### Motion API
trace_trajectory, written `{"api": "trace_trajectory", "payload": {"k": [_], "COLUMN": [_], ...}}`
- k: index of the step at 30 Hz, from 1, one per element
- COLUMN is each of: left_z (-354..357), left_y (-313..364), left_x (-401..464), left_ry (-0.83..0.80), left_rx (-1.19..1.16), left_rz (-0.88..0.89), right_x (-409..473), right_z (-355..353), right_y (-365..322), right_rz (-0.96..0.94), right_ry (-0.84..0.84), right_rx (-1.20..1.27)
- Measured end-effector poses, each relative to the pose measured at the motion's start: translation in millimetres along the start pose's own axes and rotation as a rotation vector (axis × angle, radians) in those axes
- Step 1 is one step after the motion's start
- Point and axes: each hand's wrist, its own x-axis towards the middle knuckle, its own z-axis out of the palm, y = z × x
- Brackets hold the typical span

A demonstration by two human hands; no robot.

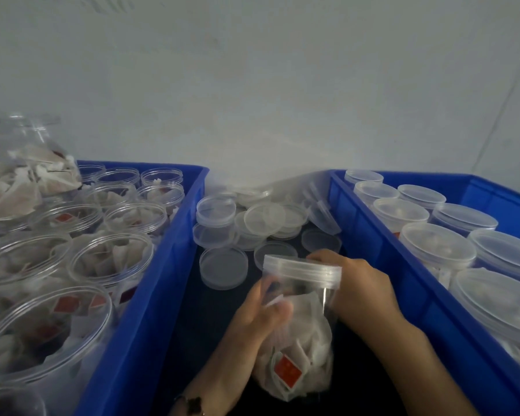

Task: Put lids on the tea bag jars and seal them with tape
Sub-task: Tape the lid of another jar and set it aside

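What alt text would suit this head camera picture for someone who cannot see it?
Two hands, left hand and right hand, hold a lidded jar of tea bags between two blue crates: open jars on the left, capped jars on the right, loose lids behind.

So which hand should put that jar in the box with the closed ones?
Probably the right hand. It grips the clear plastic tea bag jar at its lid, next to the blue plastic crate of lidded jars. The left hand is farther away.

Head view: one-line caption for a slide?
Both hands hold a lidded jar between two blue bins.
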Motion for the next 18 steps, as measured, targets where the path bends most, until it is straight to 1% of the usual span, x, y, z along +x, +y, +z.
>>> {"api": "trace_trajectory", "payload": {"k": [1, 2, 3, 4, 5, 9, 11, 13, 17, 18], "left_z": [4, 12, 14, 21, 26, 7, 5, 8, 18, 19], "left_y": [-4, -4, 4, 12, 15, 4, 9, 11, 13, 9], "left_x": [1, 0, 4, 9, 16, 15, 14, 6, -2, -1], "left_ry": [0.016, -0.019, -0.012, 0.015, 0.094, 0.344, 0.397, 0.412, 0.282, 0.284], "left_rx": [0.005, 0.060, 0.067, 0.069, 0.098, 0.203, 0.292, 0.401, 0.609, 0.656], "left_rz": [0.011, 0.022, -0.014, -0.074, -0.104, 0.125, 0.168, 0.189, 0.139, 0.119], "right_x": [-2, -4, -6, -7, -9, -17, -20, -21, -21, -22], "right_z": [1, 3, 7, 9, 11, 18, 19, 15, 9, 9], "right_y": [-1, -2, -2, -3, -3, -4, -1, 3, 8, 7], "right_rz": [-0.015, -0.015, -0.011, 0.000, 0.013, -0.010, -0.038, -0.035, -0.048, -0.058], "right_ry": [0.007, 0.018, 0.041, 0.059, 0.075, 0.086, 0.048, -0.022, -0.129, -0.148], "right_rx": [-0.001, -0.007, -0.009, -0.004, 0.015, 0.128, 0.162, 0.224, 0.293, 0.315]}}
